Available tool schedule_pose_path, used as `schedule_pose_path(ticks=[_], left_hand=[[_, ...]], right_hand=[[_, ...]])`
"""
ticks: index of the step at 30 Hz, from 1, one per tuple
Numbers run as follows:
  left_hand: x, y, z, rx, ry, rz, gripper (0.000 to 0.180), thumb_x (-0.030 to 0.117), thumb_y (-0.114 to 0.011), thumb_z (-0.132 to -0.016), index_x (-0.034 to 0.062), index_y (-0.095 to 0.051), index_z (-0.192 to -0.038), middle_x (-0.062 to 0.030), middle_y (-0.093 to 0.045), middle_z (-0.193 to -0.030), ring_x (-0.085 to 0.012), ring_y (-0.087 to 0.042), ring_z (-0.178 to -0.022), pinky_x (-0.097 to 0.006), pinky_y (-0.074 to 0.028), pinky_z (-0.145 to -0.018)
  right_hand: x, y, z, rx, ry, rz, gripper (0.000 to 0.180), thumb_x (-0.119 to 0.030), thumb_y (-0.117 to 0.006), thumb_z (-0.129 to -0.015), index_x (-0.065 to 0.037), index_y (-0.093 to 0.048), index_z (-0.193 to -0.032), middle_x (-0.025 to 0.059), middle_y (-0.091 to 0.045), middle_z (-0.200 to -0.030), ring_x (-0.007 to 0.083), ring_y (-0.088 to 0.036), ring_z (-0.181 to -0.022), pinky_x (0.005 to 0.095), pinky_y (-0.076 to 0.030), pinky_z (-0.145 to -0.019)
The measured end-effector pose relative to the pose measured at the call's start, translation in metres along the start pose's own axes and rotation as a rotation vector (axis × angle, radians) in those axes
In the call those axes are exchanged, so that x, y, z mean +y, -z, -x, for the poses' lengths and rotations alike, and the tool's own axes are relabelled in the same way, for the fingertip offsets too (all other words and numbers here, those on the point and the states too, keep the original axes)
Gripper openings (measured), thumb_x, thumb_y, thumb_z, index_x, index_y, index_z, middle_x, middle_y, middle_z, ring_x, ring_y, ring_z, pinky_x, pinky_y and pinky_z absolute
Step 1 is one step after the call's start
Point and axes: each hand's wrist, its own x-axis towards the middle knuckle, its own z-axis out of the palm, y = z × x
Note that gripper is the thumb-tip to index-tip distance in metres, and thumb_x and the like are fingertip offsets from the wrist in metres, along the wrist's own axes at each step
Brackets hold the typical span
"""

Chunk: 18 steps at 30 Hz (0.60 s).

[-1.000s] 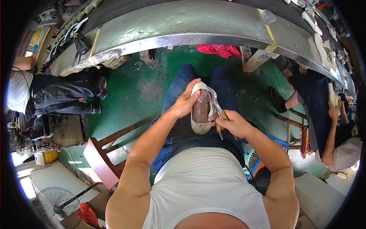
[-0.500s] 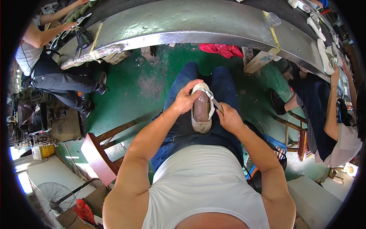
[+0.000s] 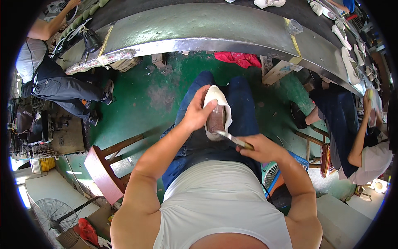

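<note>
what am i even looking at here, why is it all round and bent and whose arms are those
This is one view from a wide fisheye camera worn on a person's head, looking down at their own lap. The lens bends straight edges, so the long grey workbench curves across the top.

The two bare forearms coming up from the bottom belong to the wearer, who sits in a white sleeveless top and blue jeans. The left hand grips a white shoe turned sole side up on the lap, showing a brown inner part. The right hand holds a thin metal-bladed tool with its tip at the shoe's edge.

Below is a green floor with a wooden stool at the left. Other people sit at the far left and right, and more white shoe parts lie along the bench.
</note>
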Motion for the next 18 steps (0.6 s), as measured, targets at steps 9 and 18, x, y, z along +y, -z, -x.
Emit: schedule_pose_path(ticks=[9, 18], left_hand=[[-0.008, -0.029, 0.059, -0.48, -0.744, -0.798, 0.104, 0.004, -0.081, -0.07, 0.0009, -0.019, -0.153, -0.0286, -0.031, -0.152, -0.0482, -0.033, -0.141, -0.05, -0.029, -0.116], [-0.029, -0.024, 0.073, -0.436, -0.647, -0.949, 0.11, 0.01, -0.082, -0.071, -0.0017, -0.01, -0.153, -0.0299, -0.026, -0.149, -0.0519, -0.03, -0.136, -0.056, -0.027, -0.113]], right_hand=[[0.013, -0.036, -0.042, 0.746, 0.168, -0.331, 0.024, -0.017, -0.057, -0.098, 0.0, -0.049, -0.113, 0.0158, -0.067, -0.114, 0.0247, -0.066, -0.097, 0.0351, -0.051, -0.087], [0.026, -0.063, -0.045, 0.811, 0.134, -0.261, 0.023, -0.017, -0.054, -0.1, 0.001, -0.05, -0.113, 0.0178, -0.068, -0.103, 0.0287, -0.067, -0.086, 0.0374, -0.052, -0.079]])
